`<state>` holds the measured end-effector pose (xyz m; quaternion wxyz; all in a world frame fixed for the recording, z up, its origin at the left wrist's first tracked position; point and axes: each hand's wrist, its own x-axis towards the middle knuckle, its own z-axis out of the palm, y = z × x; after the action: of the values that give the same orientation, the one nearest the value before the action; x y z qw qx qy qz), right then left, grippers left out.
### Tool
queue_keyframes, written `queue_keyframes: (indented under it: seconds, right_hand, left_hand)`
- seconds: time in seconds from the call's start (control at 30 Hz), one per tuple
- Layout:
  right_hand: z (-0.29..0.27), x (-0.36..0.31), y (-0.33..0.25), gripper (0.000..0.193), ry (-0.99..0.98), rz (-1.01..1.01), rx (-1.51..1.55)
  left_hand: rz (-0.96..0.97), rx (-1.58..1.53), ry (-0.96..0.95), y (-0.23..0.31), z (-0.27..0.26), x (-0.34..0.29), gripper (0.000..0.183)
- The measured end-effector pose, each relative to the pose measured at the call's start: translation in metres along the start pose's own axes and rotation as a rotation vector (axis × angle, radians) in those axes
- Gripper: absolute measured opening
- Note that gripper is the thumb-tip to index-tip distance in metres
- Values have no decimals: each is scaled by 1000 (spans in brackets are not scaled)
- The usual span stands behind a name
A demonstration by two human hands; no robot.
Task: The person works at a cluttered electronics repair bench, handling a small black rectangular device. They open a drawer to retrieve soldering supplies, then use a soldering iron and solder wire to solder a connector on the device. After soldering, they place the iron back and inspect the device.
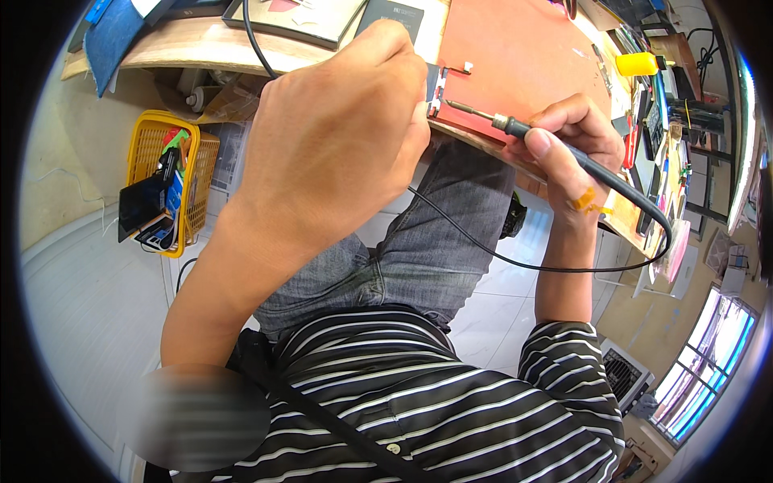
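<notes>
My right hand grips a soldering iron like a pen, its metal tip pointing left. That tip is close to the edge of a small dark flat piece with a thin white strip; whether they touch I cannot tell. My left hand is closed over that piece, its back covering most of the fingers and whatever they pinch. A short strip with a white connector sticks out beside it, over the orange-red mat. From the iron, a black cable loops down across my lap.
Behind my left hand lie a shallow tray and a dark rectangular block. A yellow bottle and scattered tools are at the right. Below the wooden table edge, a yellow basket full of odds and ends stands at the left.
</notes>
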<state>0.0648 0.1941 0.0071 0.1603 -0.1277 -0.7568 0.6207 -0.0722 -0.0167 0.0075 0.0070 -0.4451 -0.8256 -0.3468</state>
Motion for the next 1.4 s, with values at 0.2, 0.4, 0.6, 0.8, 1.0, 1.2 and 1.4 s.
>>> queue_keyframes:
  seconds: [0.2,0.4,0.6,0.8,1.0,1.2,1.4]
  right_hand:
    - [-1,0,1,17,0,-4,3]
    - [0,0,1,17,9,4,4]
    - [-1,0,1,18,7,6,8]
    - [-2,-1,3,18,9,2,8]
    - [-1,0,2,17,-5,-14,-5]
    - [1,-1,1,17,21,6,-9]
    - [0,-1,1,18,9,-16,-10]
  left_hand:
    - [3,-4,12,0,1,-1,9]
    - [7,-2,14,-1,1,-1,9]
    - [18,7,35,0,3,-1,9]
    - [16,14,33,1,3,-2,9]
    - [27,9,36,1,3,-2,9]
    - [30,9,38,1,4,-1,10]
    - [7,-32,32,0,1,-1,9]
